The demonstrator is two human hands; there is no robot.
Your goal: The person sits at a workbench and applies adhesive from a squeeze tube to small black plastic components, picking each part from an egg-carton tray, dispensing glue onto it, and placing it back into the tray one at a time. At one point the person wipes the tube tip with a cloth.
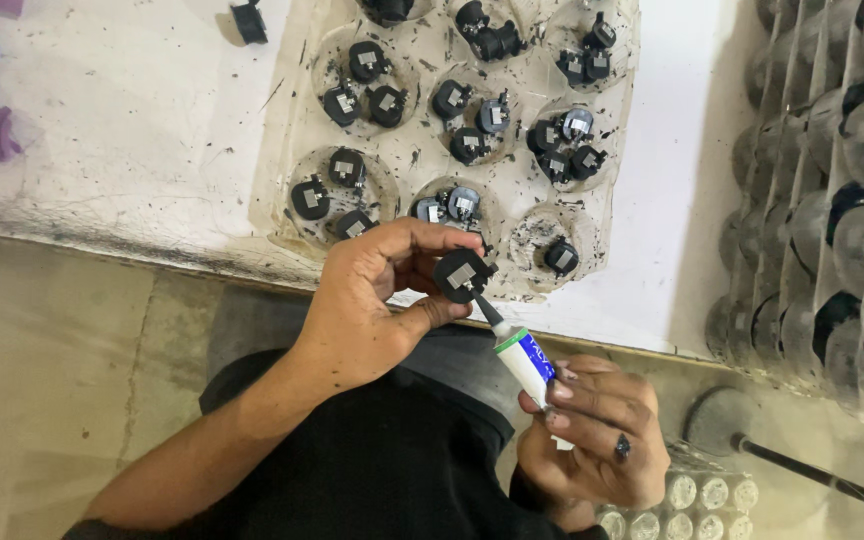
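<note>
- Left hand (372,300) pinches a round black part (463,275) just past the clear tray's (297,215) near edge, over the table edge.
- Right hand (592,435) grips a glue tube (524,358), nozzle touching the part's underside.

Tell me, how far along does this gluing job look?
Hard to judge what is finished: the clear tray holds many small black parts, and I cannot tell which have glue. In hand: the left hand holds one black part while the right hand touches a glue tube tip to it. Stacked trays stand on the right.
</note>
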